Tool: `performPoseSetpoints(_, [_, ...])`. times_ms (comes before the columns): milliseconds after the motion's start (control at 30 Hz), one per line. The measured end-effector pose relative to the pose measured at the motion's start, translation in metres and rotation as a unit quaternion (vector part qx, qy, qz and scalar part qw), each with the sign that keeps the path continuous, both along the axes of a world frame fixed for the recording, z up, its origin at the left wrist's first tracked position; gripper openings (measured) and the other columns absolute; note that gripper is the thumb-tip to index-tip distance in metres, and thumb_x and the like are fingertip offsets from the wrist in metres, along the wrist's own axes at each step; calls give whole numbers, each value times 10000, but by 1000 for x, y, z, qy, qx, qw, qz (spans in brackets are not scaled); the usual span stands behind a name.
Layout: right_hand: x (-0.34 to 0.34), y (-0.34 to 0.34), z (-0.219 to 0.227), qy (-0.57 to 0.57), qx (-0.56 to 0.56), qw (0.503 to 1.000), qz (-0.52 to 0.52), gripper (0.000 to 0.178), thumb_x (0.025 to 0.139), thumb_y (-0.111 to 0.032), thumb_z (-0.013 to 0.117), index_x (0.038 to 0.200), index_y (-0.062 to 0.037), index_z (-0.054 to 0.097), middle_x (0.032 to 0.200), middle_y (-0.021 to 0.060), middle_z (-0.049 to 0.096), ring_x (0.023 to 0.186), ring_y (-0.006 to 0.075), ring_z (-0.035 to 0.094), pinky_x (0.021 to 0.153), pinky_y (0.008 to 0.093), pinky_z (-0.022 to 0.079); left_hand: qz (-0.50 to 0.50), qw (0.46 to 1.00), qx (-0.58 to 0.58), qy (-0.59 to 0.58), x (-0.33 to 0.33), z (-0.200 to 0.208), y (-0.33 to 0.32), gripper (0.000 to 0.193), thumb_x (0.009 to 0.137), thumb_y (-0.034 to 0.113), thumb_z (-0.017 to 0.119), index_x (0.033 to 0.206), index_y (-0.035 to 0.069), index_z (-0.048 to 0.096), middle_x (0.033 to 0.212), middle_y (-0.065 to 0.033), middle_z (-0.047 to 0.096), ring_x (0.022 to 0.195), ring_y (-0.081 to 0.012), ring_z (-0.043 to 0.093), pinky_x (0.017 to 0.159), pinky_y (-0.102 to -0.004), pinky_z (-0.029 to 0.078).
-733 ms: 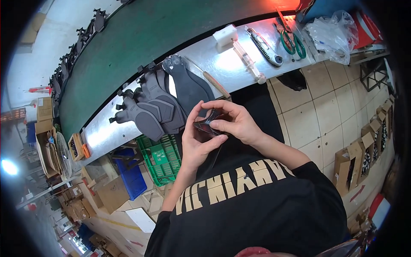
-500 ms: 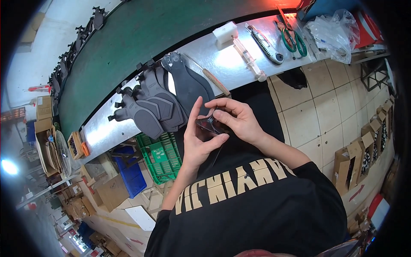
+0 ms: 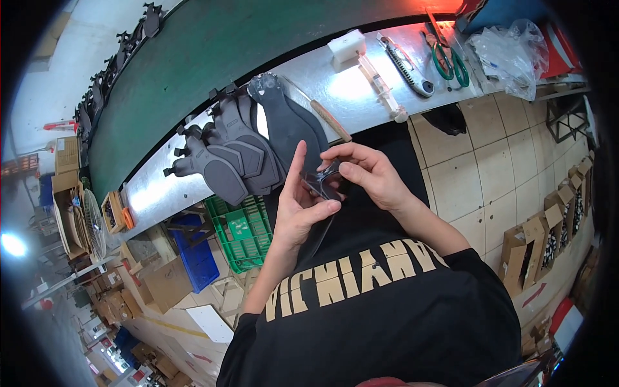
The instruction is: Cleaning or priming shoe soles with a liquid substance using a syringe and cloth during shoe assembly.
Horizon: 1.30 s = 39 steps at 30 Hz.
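Cradling a glossy dark piece [image 3: 324, 184] in my spread left hand [image 3: 297, 213], seemingly for steadiness, I half-curl my right hand [image 3: 379, 180] at its edge, grip unclear.

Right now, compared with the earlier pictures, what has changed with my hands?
Your right hand has moved slightly away from the left hand, rightward and forward; the left fingers are straighter. No release is clearly visible. The dark piece is still between the hands; the grey pads lie as before.
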State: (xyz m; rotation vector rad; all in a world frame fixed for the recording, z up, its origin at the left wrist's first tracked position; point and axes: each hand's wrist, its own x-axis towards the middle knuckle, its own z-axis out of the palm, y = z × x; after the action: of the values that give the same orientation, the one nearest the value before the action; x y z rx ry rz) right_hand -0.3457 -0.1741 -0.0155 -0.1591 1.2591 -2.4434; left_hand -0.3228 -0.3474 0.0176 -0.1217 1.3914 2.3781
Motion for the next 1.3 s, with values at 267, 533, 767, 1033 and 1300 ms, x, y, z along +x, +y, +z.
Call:
performPoseSetpoints(267, [3, 7, -2, 98, 80, 988, -91, 258, 923, -55, 609, 1172, 13, 590, 1119, 108, 646, 1008, 150, 619, 886, 281, 505, -60, 965, -244, 72, 4, 13, -11, 494, 868, 36, 674, 1326, -56, 513, 1125, -130, 659, 1003, -169, 645, 889, -283, 498])
performPoseSetpoints(533, [1, 2, -15, -5, -74, 992, -106, 291, 902, -63, 645, 1174, 9, 569, 1203, 143, 614, 1089, 198, 615, 1003, 374, 490, -52, 986, -146, 60, -1, 6, -13, 475, 956, 45, 539, 1419, 5, 439, 1306, -73, 574, 1175, -147, 539, 1022, -279, 385])
performPoseSetpoints(767, [2, -3, -13, 52, -9, 990, -130, 237, 885, -1, 642, 1119, 5, 600, 1185, 138, 605, 1077, 184, 606, 967, 325, 495, 44, 907, -341, 243, -5, -4, -5, 345, 930, 30, 567, 1271, -27, 581, 1185, -128, 638, 1020, -134, 611, 876, -252, 469])
performPoseSetpoints(1033, [11, -9, 7, 150, 93, 975, -134, 245, 846, 75, 659, 1080, 9, 621, 1167, 119, 593, 1016, 143, 617, 860, 243, 517, 90, 878, -403, 244, -5, -7, -18, 157, 860, 7, 629, 989, -71, 672, 885, -105, 680, 687, -124, 608, 631, -245, 478])
performPoseSetpoints(1300, [3, 1, -19, 49, -9, 991, -124, 230, 888, -4, 646, 1115, -6, 608, 1158, 128, 632, 1039, 172, 625, 913, 287, 514, -173, 971, -153, 66, -23, 5, -48, 603, 884, 88, 659, 1427, -4, 413, 1345, -155, 540, 1220, -214, 529, 1029, -330, 397])
